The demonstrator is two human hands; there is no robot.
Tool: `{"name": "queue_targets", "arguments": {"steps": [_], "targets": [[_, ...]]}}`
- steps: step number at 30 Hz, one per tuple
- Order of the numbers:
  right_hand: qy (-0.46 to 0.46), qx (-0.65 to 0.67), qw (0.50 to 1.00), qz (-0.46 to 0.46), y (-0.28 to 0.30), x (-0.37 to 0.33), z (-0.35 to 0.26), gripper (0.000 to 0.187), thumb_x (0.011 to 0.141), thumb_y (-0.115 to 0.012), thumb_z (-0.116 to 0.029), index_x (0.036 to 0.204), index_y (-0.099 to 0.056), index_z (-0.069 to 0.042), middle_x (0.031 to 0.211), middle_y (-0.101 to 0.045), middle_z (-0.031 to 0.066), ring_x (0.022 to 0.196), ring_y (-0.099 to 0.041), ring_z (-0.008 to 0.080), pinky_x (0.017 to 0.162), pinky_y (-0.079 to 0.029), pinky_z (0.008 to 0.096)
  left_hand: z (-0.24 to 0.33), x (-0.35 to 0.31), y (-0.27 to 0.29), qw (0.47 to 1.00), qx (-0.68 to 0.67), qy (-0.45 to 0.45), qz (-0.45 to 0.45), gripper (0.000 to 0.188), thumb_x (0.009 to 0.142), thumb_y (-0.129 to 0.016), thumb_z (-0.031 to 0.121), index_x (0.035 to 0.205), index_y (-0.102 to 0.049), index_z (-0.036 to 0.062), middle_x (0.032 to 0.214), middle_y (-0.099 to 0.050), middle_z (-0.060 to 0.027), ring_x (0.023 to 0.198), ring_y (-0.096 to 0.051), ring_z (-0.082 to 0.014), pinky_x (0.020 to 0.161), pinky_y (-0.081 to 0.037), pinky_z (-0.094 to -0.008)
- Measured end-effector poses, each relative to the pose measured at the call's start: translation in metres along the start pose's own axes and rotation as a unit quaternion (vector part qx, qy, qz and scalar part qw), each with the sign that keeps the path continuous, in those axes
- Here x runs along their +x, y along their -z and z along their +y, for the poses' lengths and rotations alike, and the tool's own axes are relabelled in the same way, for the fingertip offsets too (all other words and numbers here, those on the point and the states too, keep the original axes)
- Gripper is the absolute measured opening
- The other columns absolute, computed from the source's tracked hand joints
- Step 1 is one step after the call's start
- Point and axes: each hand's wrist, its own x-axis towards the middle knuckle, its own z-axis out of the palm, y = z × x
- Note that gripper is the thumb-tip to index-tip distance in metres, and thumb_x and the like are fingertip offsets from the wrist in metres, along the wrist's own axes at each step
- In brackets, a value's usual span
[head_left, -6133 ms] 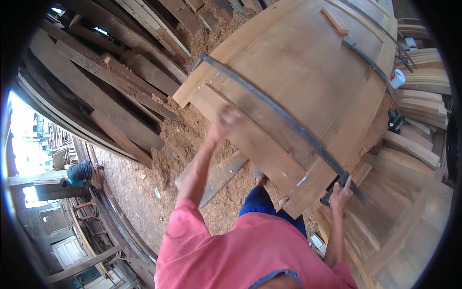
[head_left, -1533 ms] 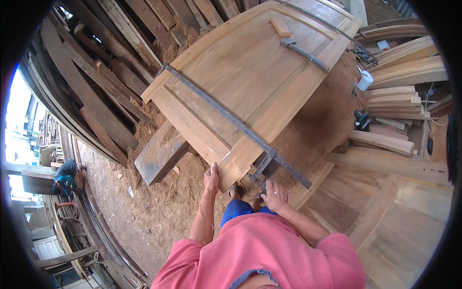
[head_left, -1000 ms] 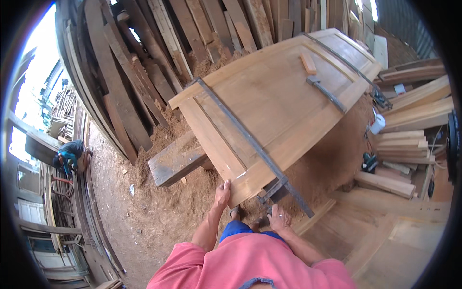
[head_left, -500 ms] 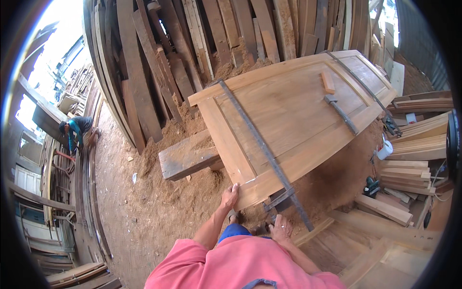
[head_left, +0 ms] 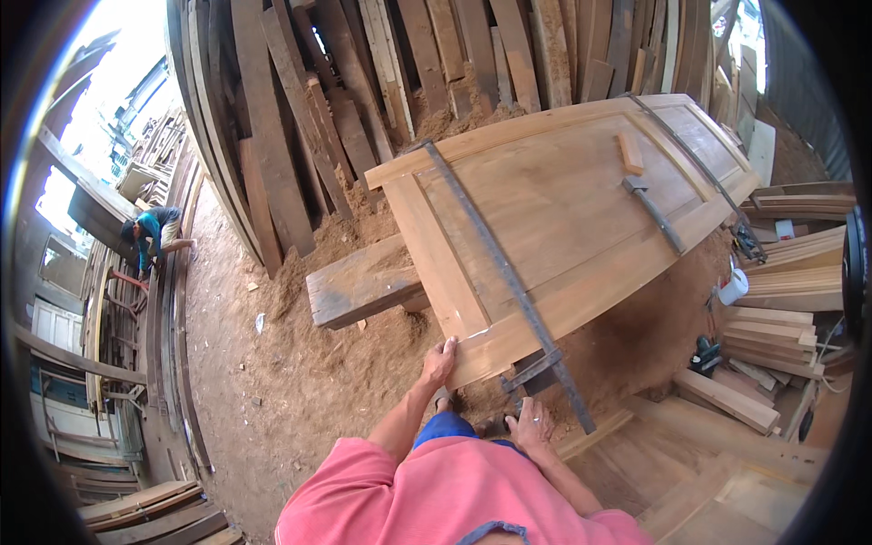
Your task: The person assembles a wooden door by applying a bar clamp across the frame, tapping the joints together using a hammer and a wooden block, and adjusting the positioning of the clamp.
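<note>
A wooden panel door (head_left: 545,218) lies flat and raised in front of me, with two long metal bar clamps across it. At its near left corner my left hand (head_left: 440,363) grips the edge, thumb on top. The nearer bar clamp (head_left: 495,250) spans the door and sticks out past its near edge. My right hand (head_left: 532,425) is closed around the handle end of that clamp's screw, below its jaw (head_left: 534,371); the fingers partly hide the handle. On the door rest a hammer (head_left: 656,216) and a small wood block (head_left: 629,153).
A thick sawdust-covered beam (head_left: 359,283) juts out under the door. Upright planks (head_left: 272,182) line the far side. Stacked boards (head_left: 772,341), a white bucket (head_left: 732,287) and another door panel (head_left: 672,454) are to the right. A co-worker (head_left: 156,234) bends over timber at far left.
The view has shifted slightly, so the door and planks sit a little farther right. Both my hands keep their places on the door and clamp. The co-worker's posture differs slightly.
</note>
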Motion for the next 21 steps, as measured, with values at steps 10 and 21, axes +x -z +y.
{"name": "queue_targets", "arguments": {"steps": [10,21], "targets": [[-0.088,0.132,0.952,-0.262,0.0,0.041,0.033,0.038,0.08,-0.076,-0.033,0.1,-0.067,-0.002,0.097,-0.072,0.0245,0.096,-0.07,0.0409,0.083,-0.055,0.0526,0.005,-0.005,0.001,0.999,0.036,-0.021,0.007,0.065,0.1,-0.05,0.054,0.114,-0.068,-0.0068,0.099,-0.072,-0.0247,0.098,-0.068,-0.0296,0.089,-0.049,-0.0416],[-0.065,0.018,0.996,-0.065,-0.021,0.013,0.027,0.042,0.08,-0.078,-0.027,0.107,-0.056,-0.003,0.092,-0.069,0.0286,0.093,-0.068,0.0461,0.081,-0.053,0.0552,0.029,-0.019,-0.01,0.998,0.037,-0.042,0.018,0.061,0.1,-0.05,0.052,0.11,-0.069,-0.005,0.096,-0.072,-0.0251,0.098,-0.069,-0.0292,0.088,-0.05,-0.0418]]}}
